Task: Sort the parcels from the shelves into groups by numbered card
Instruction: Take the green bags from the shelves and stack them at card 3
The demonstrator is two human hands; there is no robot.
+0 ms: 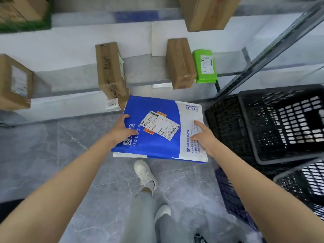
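Left hand (122,129) and right hand (203,137) gripping blue parcel (157,146), grey seemingly marble floor (52,155), white shelves (78,37), black crates (280,120)

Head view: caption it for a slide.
Left hand and right hand hold a blue-and-white parcel beside black crates.

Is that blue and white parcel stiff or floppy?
Probably stiff: the blue and white parcel lies flat with the left hand and right hand gripping only its edges. Likely light, since edge holds suffice. Its smooth skin may slip.

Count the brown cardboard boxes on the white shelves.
5 boxes: top left, top right, far left, centre, one beside the green plastic mailer; another may hide behind the blue parcel.
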